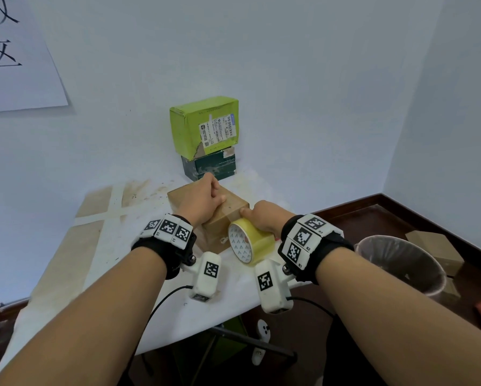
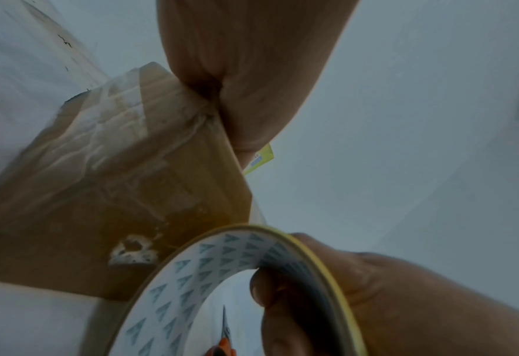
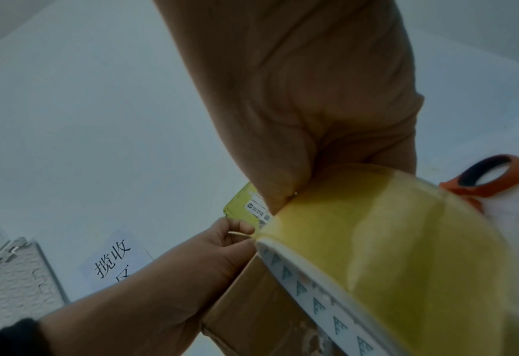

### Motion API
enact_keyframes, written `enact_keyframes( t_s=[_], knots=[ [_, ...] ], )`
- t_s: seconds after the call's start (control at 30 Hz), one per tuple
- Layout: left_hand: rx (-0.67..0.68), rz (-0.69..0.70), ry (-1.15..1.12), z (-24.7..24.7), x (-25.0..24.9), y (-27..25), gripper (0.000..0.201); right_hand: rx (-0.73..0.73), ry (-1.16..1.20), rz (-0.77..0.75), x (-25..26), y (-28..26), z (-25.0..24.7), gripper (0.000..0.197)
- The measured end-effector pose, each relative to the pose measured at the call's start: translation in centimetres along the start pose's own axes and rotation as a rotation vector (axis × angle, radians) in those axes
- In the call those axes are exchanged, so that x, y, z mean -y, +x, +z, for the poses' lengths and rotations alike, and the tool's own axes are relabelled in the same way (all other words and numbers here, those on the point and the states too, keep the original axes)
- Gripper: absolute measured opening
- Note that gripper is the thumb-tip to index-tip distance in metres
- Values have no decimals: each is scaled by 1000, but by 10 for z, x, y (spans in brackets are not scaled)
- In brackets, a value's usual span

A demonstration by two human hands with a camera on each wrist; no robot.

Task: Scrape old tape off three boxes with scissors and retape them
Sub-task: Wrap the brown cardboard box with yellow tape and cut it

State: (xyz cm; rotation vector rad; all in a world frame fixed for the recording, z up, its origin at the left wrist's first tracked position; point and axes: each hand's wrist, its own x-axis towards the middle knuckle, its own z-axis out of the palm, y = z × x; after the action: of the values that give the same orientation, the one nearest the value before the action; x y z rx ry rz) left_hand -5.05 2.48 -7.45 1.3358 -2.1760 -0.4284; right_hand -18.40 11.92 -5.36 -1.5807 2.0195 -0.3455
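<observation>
A brown cardboard box (image 1: 215, 229) sits mid-table. My left hand (image 1: 206, 197) rests on its top with curled fingers; in the right wrist view its thumb and finger (image 3: 239, 228) pinch the free tape end. My right hand (image 1: 264, 215) grips a yellowish tape roll (image 1: 247, 242) at the box's near right corner, fingers (image 2: 282, 301) through the core. A clear strip runs from roll to left hand. Orange-handled scissors (image 3: 489, 178) lie on the table behind the roll, hidden in the head view. A light green box (image 1: 203, 123) stands on a dark green box (image 1: 211, 165) at the wall.
The white table (image 1: 228, 302) has a brown paper cover with tape strips on its left part (image 1: 89, 238). A lined waste bin (image 1: 398, 263) stands on the floor to the right, with more cardboard boxes (image 1: 434, 246) behind it. A paper sign (image 1: 11, 57) hangs on the wall.
</observation>
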Motion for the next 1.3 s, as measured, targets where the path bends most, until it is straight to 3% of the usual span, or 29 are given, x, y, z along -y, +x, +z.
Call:
enact_keyframes(
  t_s=[0.13,0.2,0.3,0.37,0.6,0.8,1.0,1.17,1.3],
  knots=[
    [-5,7,42,-1,1,0,9,-24,-62,-11,-2,8,5,51],
    [-16,-7,18,-4,1,-3,15,-33,-66,-15,-3,10,6,50],
    [96,-12,-168,-13,3,-8,22,-39,-49,-13,-3,12,7,49],
    [164,69,-221,-18,5,-14,30,-43,-31,-11,-3,12,6,49],
    [178,291,132,-13,11,-21,39,-52,-11,4,-7,17,10,50],
    [119,152,94,-10,12,-29,41,-59,-5,2,-10,20,12,52],
    [199,122,191,-17,5,-31,44,-65,-3,5,-11,22,14,52],
    [369,180,349,-30,-6,-30,45,-73,-6,0,-11,25,15,50],
    [438,232,309,-29,-7,-43,47,-90,-33,-17,-13,31,18,51]
  ],
)
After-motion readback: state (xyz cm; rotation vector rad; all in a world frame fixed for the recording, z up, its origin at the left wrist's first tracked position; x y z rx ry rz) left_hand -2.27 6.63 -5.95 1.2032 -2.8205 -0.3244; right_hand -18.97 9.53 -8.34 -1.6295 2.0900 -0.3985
